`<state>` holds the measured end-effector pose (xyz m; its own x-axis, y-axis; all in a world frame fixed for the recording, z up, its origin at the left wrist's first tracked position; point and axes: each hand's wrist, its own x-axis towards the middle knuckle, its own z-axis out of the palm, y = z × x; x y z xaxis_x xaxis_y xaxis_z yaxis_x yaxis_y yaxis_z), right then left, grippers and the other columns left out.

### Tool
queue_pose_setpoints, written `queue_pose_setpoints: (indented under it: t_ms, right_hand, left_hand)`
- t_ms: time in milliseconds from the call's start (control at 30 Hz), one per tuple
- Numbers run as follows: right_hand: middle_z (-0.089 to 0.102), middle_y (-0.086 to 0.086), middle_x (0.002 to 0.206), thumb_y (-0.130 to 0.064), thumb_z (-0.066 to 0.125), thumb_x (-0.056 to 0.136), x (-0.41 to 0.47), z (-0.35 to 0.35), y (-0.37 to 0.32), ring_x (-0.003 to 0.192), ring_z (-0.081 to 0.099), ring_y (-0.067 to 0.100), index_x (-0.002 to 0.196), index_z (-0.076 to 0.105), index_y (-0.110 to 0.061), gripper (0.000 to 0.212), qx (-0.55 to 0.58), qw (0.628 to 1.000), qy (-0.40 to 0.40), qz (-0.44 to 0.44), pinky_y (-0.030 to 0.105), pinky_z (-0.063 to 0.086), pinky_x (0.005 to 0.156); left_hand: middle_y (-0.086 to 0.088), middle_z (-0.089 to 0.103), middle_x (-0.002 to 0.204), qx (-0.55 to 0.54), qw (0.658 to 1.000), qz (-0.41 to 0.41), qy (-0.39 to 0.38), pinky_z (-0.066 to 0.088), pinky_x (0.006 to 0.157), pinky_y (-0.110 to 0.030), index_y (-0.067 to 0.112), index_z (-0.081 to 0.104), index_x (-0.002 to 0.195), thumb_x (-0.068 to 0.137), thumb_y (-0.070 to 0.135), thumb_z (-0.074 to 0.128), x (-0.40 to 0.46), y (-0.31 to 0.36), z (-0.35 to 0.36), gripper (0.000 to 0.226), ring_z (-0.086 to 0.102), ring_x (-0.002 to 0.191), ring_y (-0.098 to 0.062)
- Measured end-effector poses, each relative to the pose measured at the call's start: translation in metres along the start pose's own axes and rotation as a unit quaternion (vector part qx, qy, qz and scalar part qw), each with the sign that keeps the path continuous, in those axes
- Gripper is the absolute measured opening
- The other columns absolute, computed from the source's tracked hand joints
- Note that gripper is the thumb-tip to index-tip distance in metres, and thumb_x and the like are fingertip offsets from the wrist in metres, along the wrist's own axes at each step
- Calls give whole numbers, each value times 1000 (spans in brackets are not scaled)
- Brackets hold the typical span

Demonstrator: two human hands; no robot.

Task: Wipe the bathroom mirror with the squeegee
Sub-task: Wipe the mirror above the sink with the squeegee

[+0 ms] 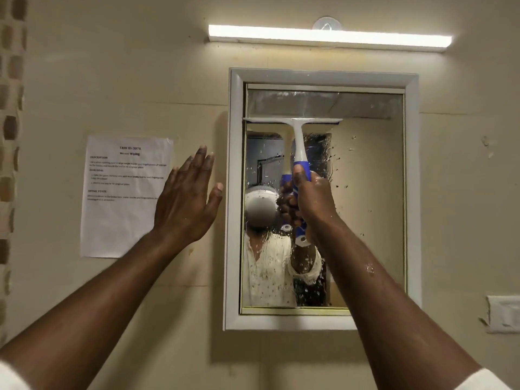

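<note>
A white-framed mirror [371,192] hangs on the beige wall, its glass spotted with water drops. My right hand [312,201] grips the blue handle of a white squeegee [298,136]. Its blade lies flat across the upper left part of the glass, just under the mirror's top edge. My left hand [187,198] is held up flat with fingers spread, to the left of the mirror frame, holding nothing. My reflection shows in the lower left of the glass.
A printed task sheet [123,195] is taped to the wall left of the mirror. A lit tube light [329,38] runs above it. A white switch plate [503,313] sits at the right edge.
</note>
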<state>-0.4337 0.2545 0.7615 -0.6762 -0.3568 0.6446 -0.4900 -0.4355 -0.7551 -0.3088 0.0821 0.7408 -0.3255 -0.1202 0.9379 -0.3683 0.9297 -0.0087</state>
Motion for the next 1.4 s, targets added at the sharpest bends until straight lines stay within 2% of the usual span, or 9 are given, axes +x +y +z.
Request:
queue_pose_setpoints:
  t_ms: [167,267,467,700,1100,1167,1267,1400]
  right_hand:
    - [49,3,66,-39,40,99,-15,-2,14,51,46,13,103,51,-11,30,-15,1000,9,0,25,39,47]
    - [51,1,67,-38,40,99,-18,0,18,52,47,11,91,50,-20,21,-24,1000,13,-8,23,38,47]
    - [52,4,72,-36,41,98,-24,-1,30,58,49,14,112,51,-7,34,-30,999,20,-5,28,43,55]
    - [52,6,68,-38,42,98,-37,-2,44,59,50,18,100,54,-10,30,-27,999,24,5,30,41,54]
    - [52,8,71,-40,43,97,-78,-7,81,53,46,13,107,54,-9,35,-24,998,28,43,23,38,43]
    - [53,8,72,-42,43,96,-85,-8,86,56,48,15,106,55,-11,34,-37,998,33,47,29,42,49]
    - [56,9,80,-44,41,96,-95,-10,95,68,51,22,107,55,-14,35,-75,995,40,51,43,46,68]
    - [56,12,87,-43,40,97,-104,-12,102,72,51,24,109,55,-14,35,-81,995,36,47,47,48,74]
  left_hand:
    - [3,6,160,2,1000,2,3,10,117,-38,21,14,150,94,45,23,-3,3,-1,62,11,146,-16]
    - [2,7,160,3,1000,-2,8,11,117,-39,21,14,150,94,44,24,-6,2,-1,62,12,146,-16]
    - [1,7,160,-3,1000,-10,1,10,117,-39,21,13,151,95,45,23,-12,0,2,62,11,146,-17]
    - [0,8,160,-3,1000,-12,-15,12,117,-40,20,13,150,95,44,22,-25,3,10,61,12,146,-18]
    - [1,6,160,-9,999,-32,-39,11,117,-40,21,11,150,95,46,21,-47,1,22,62,10,146,-17]
    - [1,6,160,-9,998,-35,-44,11,117,-40,22,11,151,94,47,20,-52,1,24,62,10,146,-17]
    - [1,6,160,-10,998,-39,-54,11,117,-40,21,11,151,94,47,20,-59,2,27,62,10,146,-17]
    - [0,7,160,-14,997,-44,-58,11,117,-41,20,12,151,94,45,21,-67,2,29,62,11,146,-18]
